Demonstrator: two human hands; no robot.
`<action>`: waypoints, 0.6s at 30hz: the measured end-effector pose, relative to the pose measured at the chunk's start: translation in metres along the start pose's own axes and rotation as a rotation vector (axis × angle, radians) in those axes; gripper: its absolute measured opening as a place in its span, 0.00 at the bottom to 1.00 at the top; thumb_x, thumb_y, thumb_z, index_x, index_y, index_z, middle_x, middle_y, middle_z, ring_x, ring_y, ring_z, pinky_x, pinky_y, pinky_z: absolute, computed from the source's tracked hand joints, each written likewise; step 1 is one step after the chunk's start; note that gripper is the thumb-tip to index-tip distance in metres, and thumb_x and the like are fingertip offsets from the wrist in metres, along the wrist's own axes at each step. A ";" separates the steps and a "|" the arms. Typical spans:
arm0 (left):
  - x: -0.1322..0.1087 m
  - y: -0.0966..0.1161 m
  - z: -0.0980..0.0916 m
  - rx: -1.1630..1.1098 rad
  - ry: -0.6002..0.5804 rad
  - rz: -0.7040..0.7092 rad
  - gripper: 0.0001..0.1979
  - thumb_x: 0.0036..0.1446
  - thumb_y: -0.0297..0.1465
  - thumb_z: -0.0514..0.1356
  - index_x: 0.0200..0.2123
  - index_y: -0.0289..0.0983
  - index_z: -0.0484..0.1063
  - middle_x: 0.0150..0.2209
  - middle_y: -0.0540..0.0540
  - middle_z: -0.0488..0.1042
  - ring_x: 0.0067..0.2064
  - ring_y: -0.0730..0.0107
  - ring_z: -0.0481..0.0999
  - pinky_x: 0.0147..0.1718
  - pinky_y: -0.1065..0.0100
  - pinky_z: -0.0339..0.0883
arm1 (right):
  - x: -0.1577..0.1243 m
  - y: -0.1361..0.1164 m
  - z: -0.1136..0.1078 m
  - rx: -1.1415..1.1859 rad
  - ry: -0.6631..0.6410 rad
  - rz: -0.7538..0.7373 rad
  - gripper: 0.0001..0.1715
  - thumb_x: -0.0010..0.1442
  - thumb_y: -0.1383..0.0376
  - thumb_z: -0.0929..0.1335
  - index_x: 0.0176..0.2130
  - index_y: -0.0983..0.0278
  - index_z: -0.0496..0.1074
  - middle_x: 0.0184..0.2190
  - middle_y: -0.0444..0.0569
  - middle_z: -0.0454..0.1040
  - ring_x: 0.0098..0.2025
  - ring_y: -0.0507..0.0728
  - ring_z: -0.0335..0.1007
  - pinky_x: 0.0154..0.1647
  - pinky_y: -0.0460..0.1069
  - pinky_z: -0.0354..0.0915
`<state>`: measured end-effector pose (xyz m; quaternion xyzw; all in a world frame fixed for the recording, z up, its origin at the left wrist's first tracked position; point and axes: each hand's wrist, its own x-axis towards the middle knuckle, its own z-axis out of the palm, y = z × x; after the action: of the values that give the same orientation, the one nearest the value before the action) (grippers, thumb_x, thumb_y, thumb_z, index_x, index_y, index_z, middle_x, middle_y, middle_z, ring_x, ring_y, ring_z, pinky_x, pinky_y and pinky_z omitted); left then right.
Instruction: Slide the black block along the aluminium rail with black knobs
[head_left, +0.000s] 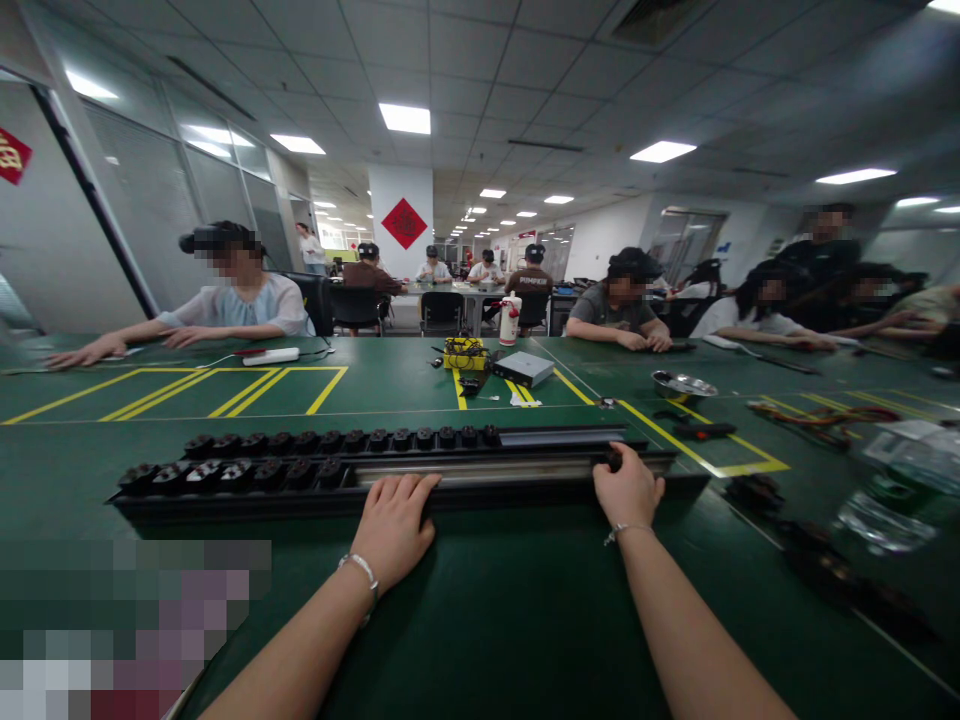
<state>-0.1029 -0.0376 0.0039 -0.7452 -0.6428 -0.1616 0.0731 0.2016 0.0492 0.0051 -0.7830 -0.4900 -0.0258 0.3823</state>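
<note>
Two long black rails lie side by side across the green table (525, 610). The near rail (480, 484) holds several round black parts (266, 473) along its left part, and its silvery channel shows bare further right. Similar parts line the far rail (562, 438). My left hand (396, 525) rests on the front edge of the near rail, fingers apart, holding nothing. Near that rail's right end, my right hand (628, 490) has its fingers closed round a small black part (614, 459) at the channel.
More black parts (825, 565) and a clear plastic bottle (896, 490) lie at the right. Beyond the rails are a metal bowl (684, 385), a grey box (523, 369), a yellow object with black cable (463, 352) and a white bottle (510, 318). People sit across the table.
</note>
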 end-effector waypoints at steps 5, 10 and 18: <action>0.000 0.000 0.000 0.001 -0.003 -0.003 0.27 0.50 0.31 0.52 0.55 0.46 0.60 0.49 0.48 0.68 0.51 0.61 0.62 0.54 0.59 0.48 | 0.000 0.001 0.000 -0.002 -0.001 -0.003 0.26 0.50 0.66 0.60 0.50 0.62 0.65 0.46 0.51 0.70 0.51 0.61 0.61 0.58 0.62 0.43; 0.000 0.000 0.001 0.002 -0.010 -0.009 0.27 0.50 0.30 0.52 0.55 0.46 0.60 0.50 0.48 0.67 0.52 0.61 0.62 0.55 0.59 0.48 | 0.002 0.003 0.001 -0.023 -0.013 -0.009 0.26 0.51 0.65 0.60 0.50 0.61 0.65 0.45 0.52 0.70 0.50 0.61 0.62 0.58 0.62 0.43; 0.000 0.000 0.000 -0.002 0.007 0.004 0.27 0.49 0.30 0.53 0.55 0.46 0.60 0.49 0.48 0.68 0.51 0.61 0.62 0.54 0.59 0.48 | 0.002 0.004 -0.002 -0.045 -0.042 0.007 0.26 0.52 0.64 0.60 0.51 0.61 0.65 0.47 0.51 0.70 0.52 0.61 0.61 0.59 0.63 0.43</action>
<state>-0.1030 -0.0381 0.0042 -0.7460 -0.6409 -0.1646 0.0748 0.2065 0.0487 0.0048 -0.7935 -0.4943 -0.0192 0.3544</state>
